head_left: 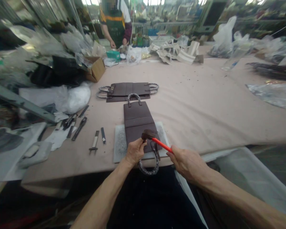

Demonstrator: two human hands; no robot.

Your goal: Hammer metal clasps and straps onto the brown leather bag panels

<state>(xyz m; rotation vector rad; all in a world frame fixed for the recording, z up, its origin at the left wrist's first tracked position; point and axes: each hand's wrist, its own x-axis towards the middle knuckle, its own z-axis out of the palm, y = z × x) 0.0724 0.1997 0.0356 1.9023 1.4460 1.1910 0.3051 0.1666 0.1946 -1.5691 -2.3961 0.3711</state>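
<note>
We hold 1 hammer point(162, 145) in our right hand point(186, 161) over a 2-handled brown bag point(138, 112), our left hand point(135, 152) near its head.

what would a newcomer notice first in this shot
Probably the bright red-handled hammer with a dark head, gripped in the right hand over a flat, dark brown bag panel, with the left hand close beside the hammer's head. That panel lies partly on a pale grey rectangular slab near the table's front edge. Beyond it, more dark brown panels lie crosswise on the beige cloth-covered table.
</note>
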